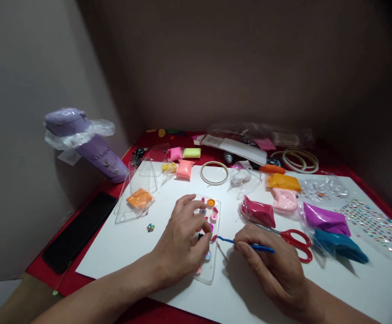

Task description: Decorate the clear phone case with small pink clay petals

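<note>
We see the two hands apart from each other above a white sheet (114, 254); between them, partly under the left hand (185, 238), lies a clear case (209, 275) dotted with small coloured pieces, among them an orange flower-shaped piece (211, 203) near its far end. We find the left hand spread over the case, thumb and forefinger bent close together; we cannot tell whether they pinch anything. We see the right hand (272, 266) closed on a slim blue tool (262, 248), its tip pointing left at a small red piece (214, 238) by the case's right edge; whether the two touch, we cannot tell.

Just beyond the right hand we see red-handled scissors (286, 235), near a dark red packet (258, 212), a purple packet (326, 219) and a teal packet (342, 246); to the left we notice an orange packet (140, 198) over other clear covers (123, 219), a small gem cluster (150, 227), a black phone (81, 231) and a tilted purple tumbler (101, 155).
</note>
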`<action>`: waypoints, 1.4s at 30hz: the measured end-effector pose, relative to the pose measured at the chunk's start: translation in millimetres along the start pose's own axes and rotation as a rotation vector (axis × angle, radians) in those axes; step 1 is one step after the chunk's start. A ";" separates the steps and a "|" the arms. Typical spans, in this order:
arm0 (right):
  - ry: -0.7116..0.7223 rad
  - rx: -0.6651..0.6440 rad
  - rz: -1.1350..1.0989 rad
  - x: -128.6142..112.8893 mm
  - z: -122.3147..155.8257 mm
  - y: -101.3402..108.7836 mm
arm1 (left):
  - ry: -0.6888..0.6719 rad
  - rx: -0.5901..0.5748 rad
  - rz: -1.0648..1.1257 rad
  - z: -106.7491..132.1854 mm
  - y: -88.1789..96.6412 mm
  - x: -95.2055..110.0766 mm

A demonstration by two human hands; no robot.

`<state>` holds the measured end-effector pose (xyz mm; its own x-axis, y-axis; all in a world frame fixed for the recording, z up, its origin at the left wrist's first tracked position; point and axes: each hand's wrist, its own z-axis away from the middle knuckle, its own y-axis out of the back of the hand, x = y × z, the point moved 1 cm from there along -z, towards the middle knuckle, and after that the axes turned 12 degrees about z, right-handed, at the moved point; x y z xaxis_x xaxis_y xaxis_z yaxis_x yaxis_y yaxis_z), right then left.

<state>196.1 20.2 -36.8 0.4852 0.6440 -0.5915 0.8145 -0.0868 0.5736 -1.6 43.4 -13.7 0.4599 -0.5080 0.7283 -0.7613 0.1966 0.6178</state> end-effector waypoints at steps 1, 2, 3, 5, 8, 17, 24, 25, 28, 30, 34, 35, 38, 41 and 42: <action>0.005 0.010 0.010 -0.4 -0.5 0.0 | -0.007 0.010 0.000 -0.4 1.1 -0.5; 0.015 0.023 0.020 -0.7 -0.9 -0.1 | -0.009 0.017 -0.001 -0.7 1.9 -1.2; 0.025 0.036 0.030 -0.8 -1.3 -0.2 | -0.009 0.021 -0.002 -0.8 2.4 -2.0; 0.035 0.047 0.047 -0.3 -1.6 -0.6 | 0.001 0.018 -0.001 -0.4 2.6 -3.3; 0.021 0.013 0.042 1.3 -1.5 -1.5 | 0.008 0.013 -0.002 0.9 1.6 -3.5; 0.024 -0.032 0.023 1.8 -0.3 -1.2 | -0.015 0.006 -0.021 3.5 -0.4 -7.7; 0.031 -0.017 0.036 0.0 -0.3 -0.9 | -0.033 -0.010 -0.037 3.8 0.2 -6.1; 0.035 -0.027 0.030 -0.1 -0.4 -1.3 | -0.034 -0.006 -0.040 3.7 0.2 -5.8; 0.049 -0.057 0.020 0.6 -0.1 -2.3 | -0.044 0.003 -0.048 3.6 -0.1 -5.7; 0.051 -0.073 0.013 1.5 0.3 -2.9 | -0.050 -0.002 -0.056 3.6 -0.5 -5.9; 0.047 -0.088 -0.004 2.2 0.2 -3.6 | -0.054 -0.020 -0.058 3.5 -1.1 -6.5; 0.048 -0.086 -0.002 2.0 -0.1 -3.5 | -0.052 -0.026 -0.050 3.5 -1.1 -6.7; 0.044 -0.069 0.011 1.3 -0.5 -2.6 | -0.044 -0.049 -0.020 3.5 -0.9 -7.1; 0.039 -0.064 0.023 1.1 0.1 -1.8 | -0.045 -0.044 -0.020 3.4 -1.0 -7.3; 0.040 -0.065 0.024 1.1 0.5 -1.7 | -0.048 -0.037 -0.028 3.5 -1.2 -7.2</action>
<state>195.4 20.7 -38.7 0.4897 0.6726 -0.5548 0.7801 -0.0539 0.6233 -5.6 43.9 -20.7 0.4575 -0.5536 0.6958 -0.7304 0.2124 0.6492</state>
